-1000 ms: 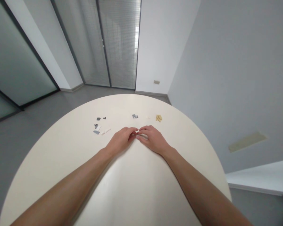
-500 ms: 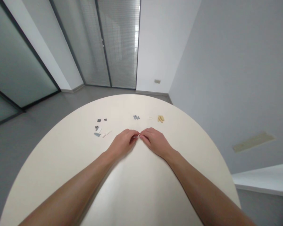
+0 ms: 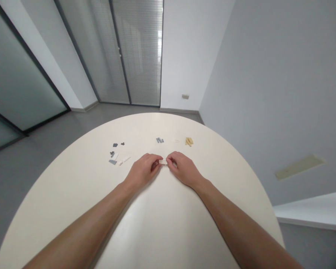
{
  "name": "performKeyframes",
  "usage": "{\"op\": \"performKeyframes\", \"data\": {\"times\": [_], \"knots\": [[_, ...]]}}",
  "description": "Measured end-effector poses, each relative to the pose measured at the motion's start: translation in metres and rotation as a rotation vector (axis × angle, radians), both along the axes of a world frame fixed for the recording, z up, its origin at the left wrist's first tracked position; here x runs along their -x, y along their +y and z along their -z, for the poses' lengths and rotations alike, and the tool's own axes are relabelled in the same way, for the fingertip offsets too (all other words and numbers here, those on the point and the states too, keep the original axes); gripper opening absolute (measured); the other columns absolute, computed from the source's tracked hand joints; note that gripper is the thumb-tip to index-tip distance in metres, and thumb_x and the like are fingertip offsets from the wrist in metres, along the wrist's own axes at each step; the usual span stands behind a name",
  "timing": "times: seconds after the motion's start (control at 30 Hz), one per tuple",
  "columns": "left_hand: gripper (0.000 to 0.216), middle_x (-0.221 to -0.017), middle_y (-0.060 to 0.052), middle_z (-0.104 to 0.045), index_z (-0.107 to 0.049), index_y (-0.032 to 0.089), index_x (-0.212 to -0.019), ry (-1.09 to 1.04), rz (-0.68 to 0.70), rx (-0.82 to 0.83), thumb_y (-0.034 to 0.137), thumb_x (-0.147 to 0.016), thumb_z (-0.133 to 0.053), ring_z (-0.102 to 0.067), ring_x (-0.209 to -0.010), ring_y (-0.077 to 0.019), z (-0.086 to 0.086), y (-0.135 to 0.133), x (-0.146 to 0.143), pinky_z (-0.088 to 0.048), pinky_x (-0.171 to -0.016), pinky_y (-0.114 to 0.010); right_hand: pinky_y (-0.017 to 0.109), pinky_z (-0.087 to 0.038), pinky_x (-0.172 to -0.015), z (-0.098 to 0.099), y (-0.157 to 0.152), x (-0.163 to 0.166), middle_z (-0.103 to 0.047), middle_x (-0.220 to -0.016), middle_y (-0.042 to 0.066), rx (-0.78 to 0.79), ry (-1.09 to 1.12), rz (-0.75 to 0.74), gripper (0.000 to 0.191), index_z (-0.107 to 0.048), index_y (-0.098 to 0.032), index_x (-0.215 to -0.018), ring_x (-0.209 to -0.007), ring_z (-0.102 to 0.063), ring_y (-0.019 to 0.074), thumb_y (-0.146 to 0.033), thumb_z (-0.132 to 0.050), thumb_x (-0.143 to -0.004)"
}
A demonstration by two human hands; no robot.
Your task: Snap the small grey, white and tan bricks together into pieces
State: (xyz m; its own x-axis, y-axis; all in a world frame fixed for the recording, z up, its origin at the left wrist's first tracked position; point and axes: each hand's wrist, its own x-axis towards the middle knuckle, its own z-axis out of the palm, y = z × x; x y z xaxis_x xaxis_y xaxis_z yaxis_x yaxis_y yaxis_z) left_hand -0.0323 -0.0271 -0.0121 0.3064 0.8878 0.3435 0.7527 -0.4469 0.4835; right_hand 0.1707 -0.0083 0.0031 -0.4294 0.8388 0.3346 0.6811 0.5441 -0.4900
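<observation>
Both my hands meet over the middle of a round cream table [image 3: 162,224]. My left hand [image 3: 143,170] and my right hand [image 3: 182,168] pinch the two ends of a small white flat piece [image 3: 162,161], held just above the tabletop. The fingers of both hands are curled and closed on it. Beyond the hands lie a small grey piece [image 3: 159,140], a tiny white piece [image 3: 176,141] and a cluster of tan pieces [image 3: 188,141].
A scatter of small dark grey, grey and white pieces [image 3: 116,155] lies to the left of my hands. Grey floor surrounds the table. Glass partitions with blinds [image 3: 134,52] stand behind, a grey wall to the right.
My hands have drawn slightly apart, and the white piece between the fingertips shows more fully. The view has shifted a little.
</observation>
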Motion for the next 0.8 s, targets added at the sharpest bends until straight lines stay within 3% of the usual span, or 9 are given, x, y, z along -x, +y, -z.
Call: {"op": "performKeyframes", "data": {"times": [0.17,0.37,0.8], "knots": [[0.019,-0.100,-0.004,-0.071,-0.067,0.024,-0.111,0.005,-0.025,-0.039,0.028,-0.096,-0.056,-0.065,-0.093,-0.0198,0.0018,0.0003,0.0023,-0.052,-0.081,-0.033,0.029,-0.045,-0.075,0.0014,0.0011,-0.0011,-0.070,-0.093,0.005,0.027,0.058,0.002,0.015,-0.066,-0.020,-0.094,-0.084,-0.062,0.0170,-0.024,-0.052,-0.098],[0.020,-0.100,-0.004,-0.072,-0.068,0.024,-0.110,0.006,-0.055,-0.036,0.029,-0.096,-0.055,-0.065,-0.095,-0.0208,0.0014,0.0012,0.0024,-0.053,-0.085,-0.034,0.029,-0.048,-0.082,0.0023,-0.0006,-0.0023,-0.071,-0.105,0.005,0.020,0.116,-0.048,0.018,-0.064,-0.020,-0.112,-0.090,-0.065,0.0160,-0.023,-0.058,-0.095],[0.024,-0.102,-0.003,-0.074,-0.071,0.025,-0.111,-0.002,-0.022,-0.026,0.033,-0.099,-0.051,-0.066,-0.096,-0.0207,0.0011,0.0024,0.0030,-0.052,-0.084,-0.034,0.030,-0.047,-0.079,-0.0012,0.0015,-0.0044,-0.073,-0.094,0.004,0.032,0.069,-0.042,0.016,-0.069,-0.021,-0.098,-0.087,-0.065,0.0175,-0.032,-0.058,-0.098]]}}
